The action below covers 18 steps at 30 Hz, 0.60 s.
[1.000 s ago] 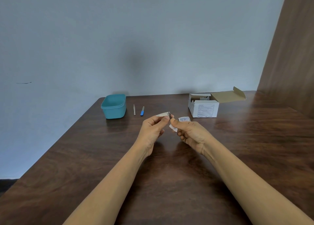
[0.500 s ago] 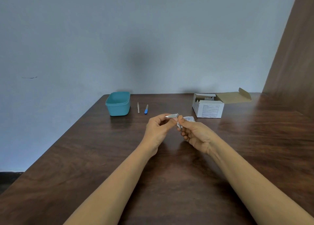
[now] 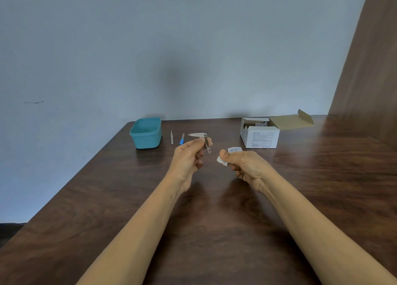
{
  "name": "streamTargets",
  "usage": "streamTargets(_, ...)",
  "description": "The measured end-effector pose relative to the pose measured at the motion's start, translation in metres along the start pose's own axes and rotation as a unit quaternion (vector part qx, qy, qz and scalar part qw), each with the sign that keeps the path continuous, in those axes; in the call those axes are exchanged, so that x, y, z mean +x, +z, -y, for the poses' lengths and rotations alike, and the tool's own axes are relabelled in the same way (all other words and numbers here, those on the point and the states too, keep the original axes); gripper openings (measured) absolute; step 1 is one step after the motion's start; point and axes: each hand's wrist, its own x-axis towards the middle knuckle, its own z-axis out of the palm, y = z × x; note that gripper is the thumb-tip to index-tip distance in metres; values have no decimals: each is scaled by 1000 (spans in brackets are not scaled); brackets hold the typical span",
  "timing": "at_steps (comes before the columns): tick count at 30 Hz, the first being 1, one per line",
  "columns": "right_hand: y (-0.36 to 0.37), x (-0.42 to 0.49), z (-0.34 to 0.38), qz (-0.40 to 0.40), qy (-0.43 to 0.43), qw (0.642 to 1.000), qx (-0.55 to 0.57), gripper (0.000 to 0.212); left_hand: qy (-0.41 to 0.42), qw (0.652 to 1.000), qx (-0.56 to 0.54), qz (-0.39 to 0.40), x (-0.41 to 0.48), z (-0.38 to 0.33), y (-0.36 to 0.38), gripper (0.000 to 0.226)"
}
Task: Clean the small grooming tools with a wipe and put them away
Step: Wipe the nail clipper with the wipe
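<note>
Dark wooden table (image 3: 322, 198), teal tub (image 3: 147, 139) set at its far edge — likely for storage. Left hand (image 3: 187, 157) pinches an opened nail clipper (image 3: 206, 142) aloft; right hand (image 3: 247, 166) grips a folded wipe (image 3: 221, 160) just beside it, poised to rub.

My hands have come apart; my right hand (image 3: 247, 166) has drawn the wipe (image 3: 221, 161) off toward 3 o'clock; the nail clipper (image 3: 206, 142) in my left hand (image 3: 189, 157) now stands clear of it.
</note>
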Motion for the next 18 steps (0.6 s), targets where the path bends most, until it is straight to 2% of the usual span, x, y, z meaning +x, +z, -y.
streamTargets(1,-2,2,0,-20,0,1000,18,46,-14,1000,-7,15,0,-2,-2,25)
streamTargets(3,-8,5,1,-43,-2,997,60,40,-52,997,-3,56,-1,-3,-2,29)
streamTargets(8,-17,5,4,-18,-2,994,106,27,-121,980,63,148,-6,-2,2,32)
streamTargets(13,-18,0,10,51,3,997,64,18,-134,971,135,147,-5,-1,0,24)
streamTargets(18,-20,-3,13,80,-5,996,27,10,-150,960,183,148,-7,-2,2,19)
